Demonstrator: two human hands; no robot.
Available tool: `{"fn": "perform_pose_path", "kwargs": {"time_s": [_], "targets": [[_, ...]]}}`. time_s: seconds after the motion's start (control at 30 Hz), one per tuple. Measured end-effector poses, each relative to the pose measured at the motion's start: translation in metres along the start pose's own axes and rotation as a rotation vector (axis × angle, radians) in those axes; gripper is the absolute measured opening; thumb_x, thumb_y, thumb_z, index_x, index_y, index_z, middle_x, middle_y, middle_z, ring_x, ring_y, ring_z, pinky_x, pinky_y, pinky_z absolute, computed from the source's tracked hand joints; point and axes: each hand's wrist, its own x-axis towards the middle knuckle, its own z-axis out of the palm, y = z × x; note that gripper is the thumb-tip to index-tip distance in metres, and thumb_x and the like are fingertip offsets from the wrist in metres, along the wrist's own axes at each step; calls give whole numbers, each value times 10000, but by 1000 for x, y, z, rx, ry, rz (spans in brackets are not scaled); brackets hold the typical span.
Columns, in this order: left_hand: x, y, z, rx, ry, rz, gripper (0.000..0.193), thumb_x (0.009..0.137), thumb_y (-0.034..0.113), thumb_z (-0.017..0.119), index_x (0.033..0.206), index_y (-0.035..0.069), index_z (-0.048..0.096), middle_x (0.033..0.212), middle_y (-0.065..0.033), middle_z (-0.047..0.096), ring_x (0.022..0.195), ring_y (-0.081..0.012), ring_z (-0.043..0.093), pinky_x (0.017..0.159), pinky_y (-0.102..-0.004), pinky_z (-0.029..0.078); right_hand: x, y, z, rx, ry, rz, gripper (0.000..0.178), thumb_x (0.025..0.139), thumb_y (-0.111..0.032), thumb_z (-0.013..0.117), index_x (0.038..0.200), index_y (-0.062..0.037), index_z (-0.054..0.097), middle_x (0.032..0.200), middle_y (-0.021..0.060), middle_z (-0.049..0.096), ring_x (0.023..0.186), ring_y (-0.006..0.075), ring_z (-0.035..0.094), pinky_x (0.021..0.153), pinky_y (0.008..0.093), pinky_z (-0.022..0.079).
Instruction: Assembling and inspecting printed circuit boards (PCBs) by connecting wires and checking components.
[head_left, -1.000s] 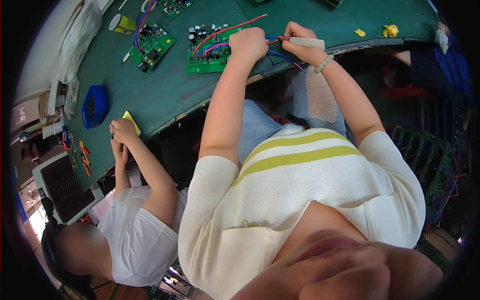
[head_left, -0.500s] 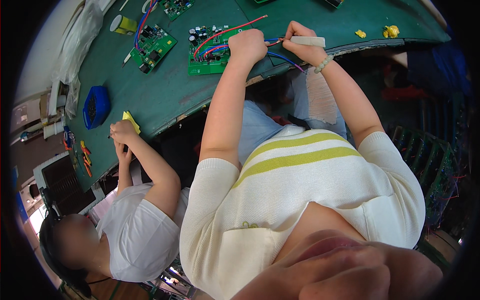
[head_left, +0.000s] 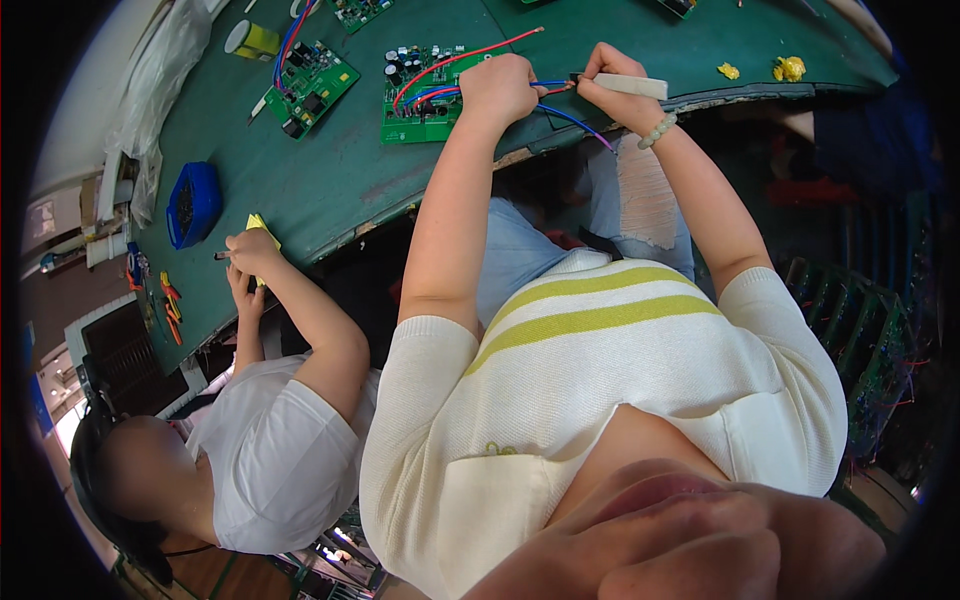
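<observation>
On the green bench lies a green circuit board [head_left: 425, 131] with capacitors and several red and blue wires. My left hand [head_left: 497, 88] is closed around some of these wires, over the board's right side. Their ends [head_left: 553, 87] stick out toward my right hand [head_left: 612, 92], which pinches a tool with a flat off-white handle [head_left: 642, 87]. The tool's small dark tip is close to the wire ends; contact between them is too small to make out. A loose red wire [head_left: 478, 60] runs up behind my left hand. A blue wire with a purple end [head_left: 580, 122] hangs over the bench edge.
Another circuit board [head_left: 318, 92] and a yellow-green jar [head_left: 252, 41] stand to the left. Yellow lumps [head_left: 789, 69] lie at right. A co-worker's hands [head_left: 250, 255] hold a yellow piece near a blue container [head_left: 193, 205] and orange-handled tools [head_left: 171, 305].
My right hand has shifted slightly right, away from my left, and the tool's dark tip shows more. My left hand keeps its grip. The co-worker's hands have moved a little.
</observation>
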Motion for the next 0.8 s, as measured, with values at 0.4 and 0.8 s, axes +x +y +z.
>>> {"fn": "perform_pose_path", "kwargs": {"time_s": [0.4,0.8], "targets": [[-2,-3,-1,-34,9,20,294,715,410,730,849,149,714,806,-56,680,822,-240,648,693,-367,488,-1,0,1,34,40,-61,156,729,-129,654,747,-56,518,646,30,565,567,120,529,523,271,420],[-15,-8,12,-72,350,227,125,770,252,684,825,148,729,803,-35,652,876,-234,596,699,-391,491,0,5,1,356,46,65,195,801,-76,666,772,-56,475,672,-31,522,596,20,454,523,187,362]]}}
